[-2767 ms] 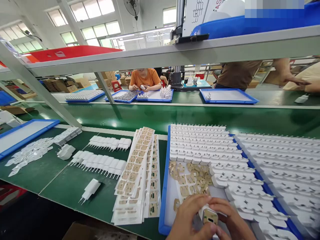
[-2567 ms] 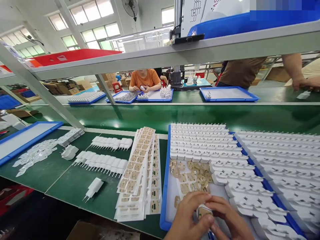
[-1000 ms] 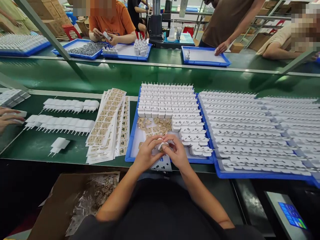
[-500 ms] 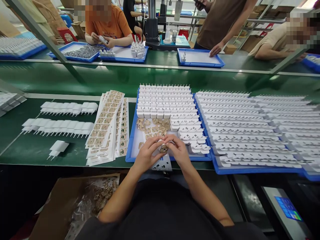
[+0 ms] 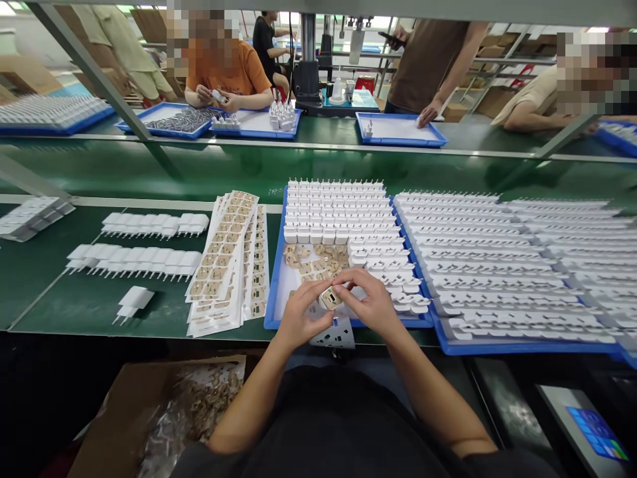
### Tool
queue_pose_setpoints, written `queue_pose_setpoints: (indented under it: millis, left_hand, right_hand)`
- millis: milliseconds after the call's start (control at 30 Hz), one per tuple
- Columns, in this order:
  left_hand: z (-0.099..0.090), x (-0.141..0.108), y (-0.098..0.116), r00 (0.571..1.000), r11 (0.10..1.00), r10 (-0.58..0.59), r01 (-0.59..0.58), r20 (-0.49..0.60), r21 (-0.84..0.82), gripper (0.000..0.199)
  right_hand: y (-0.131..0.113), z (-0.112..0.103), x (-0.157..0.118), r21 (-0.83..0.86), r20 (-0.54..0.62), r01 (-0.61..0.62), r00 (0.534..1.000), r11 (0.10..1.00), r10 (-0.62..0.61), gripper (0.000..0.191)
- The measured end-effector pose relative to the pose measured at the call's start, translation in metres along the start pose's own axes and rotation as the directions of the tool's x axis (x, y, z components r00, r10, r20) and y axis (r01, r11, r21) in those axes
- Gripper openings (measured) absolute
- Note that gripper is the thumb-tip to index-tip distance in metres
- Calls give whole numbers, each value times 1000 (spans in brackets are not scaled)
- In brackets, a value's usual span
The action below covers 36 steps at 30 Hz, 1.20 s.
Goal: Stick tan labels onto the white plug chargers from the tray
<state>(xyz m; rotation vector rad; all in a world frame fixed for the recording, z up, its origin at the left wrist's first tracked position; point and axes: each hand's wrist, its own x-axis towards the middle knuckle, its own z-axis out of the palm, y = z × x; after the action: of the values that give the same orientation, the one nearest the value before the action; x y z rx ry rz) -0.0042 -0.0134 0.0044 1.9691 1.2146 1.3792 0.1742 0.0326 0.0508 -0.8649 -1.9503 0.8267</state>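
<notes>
Above the front of a blue-rimmed tray (image 5: 271, 312), my left hand (image 5: 301, 315) is closed around a white charger plug (image 5: 330, 299). Its port end faces me, with a beige sticker on it and a dark slot in the middle. My right hand (image 5: 367, 299) has its thumb and fingertips pressed at the right edge of that face. Whether they pinch the sticker or the housing, I cannot tell. Loose beige stickers (image 5: 318, 257) lie in the tray behind my hands, beside rows of white chargers (image 5: 338, 212). A perforated white backing sheet (image 5: 336, 334) hangs over the tray's front edge.
Sticker sheets (image 5: 226, 252) lie left of the tray, then chargers in rows (image 5: 134, 259) and a single charger (image 5: 133, 302). Another full tray (image 5: 522, 348) stands right. A cardboard box (image 5: 119, 411) with scraps is below. Co-workers sit and stand across the bench.
The charger has turned so its stickered port end shows more fully towards me. My right hand has shifted to the right side of that face. The camera view has moved slightly.
</notes>
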Motion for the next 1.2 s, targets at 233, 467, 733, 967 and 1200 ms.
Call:
queue_pose_setpoints:
  millis: [233,467,733,967,1200]
  left_hand:
    - [-3,4,-3,971,963,-236,228,-41,-141,44]
    - [-13,-4,5,906,926,-284,174,-314,-334,43]
    - [-179,-60,-35,727,646,-126,577,-675,500,35]
    - [-253,-101,-98,759,326,-222,649,-612,688,33]
    - [-287,-108,-113,743,310,-391,662,-543,682,64]
  right_hand:
    - [-4,-8,-3,-6,-23,182,983,983,-183,7]
    - [28,-9,37,-668,-41,84,988,740,-150,28]
    - [13,-8,16,-597,8,304,927,742,-374,21]
    - [12,-16,-1,-494,0,280,947,823,-322,20]
    - [34,-22,-18,-463,65,326,940,824,-335,21]
